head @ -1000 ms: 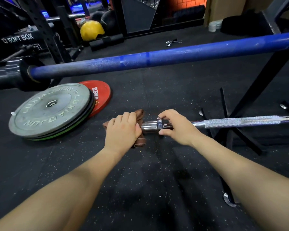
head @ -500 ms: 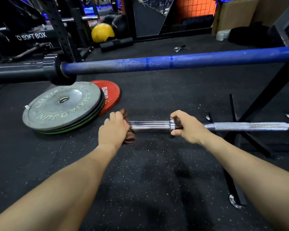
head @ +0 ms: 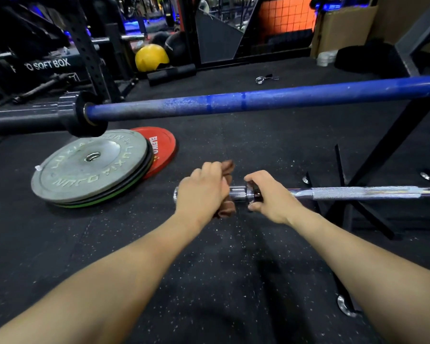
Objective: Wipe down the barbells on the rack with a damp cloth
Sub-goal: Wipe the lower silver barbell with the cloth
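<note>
**Chrome barbell sleeve gripped in cloth, both hands on the bar**

Chrome barbell (head: 358,193) lies level across the lower rack, running in from the right edge of the view, its sleeve end pointing left toward the weight plates. The left hand (head: 201,192) is curled round the sleeve with a brown cloth (head: 227,211) bunched between palm and metal; folds of the cloth stick out above and below the hand, and the bare tip of the sleeve shows just left of the knuckles. The right hand (head: 271,197) grips the bar at the collar, thumb on top and fingers wrapped beneath, just beside the cloth with a short stretch of bright sleeve between the two hands.

Above, a blue barbell (head: 258,100) spans the view on a higher level, its dark sleeve reaching out past the left edge. On the black speckled floor (head: 221,281) sits a stack of plates topped by a grey plate (head: 90,167), with a red plate (head: 163,145) partly beneath it. A yellow ball (head: 150,57) and a spring collar (head: 266,78) lie farther back.
</note>
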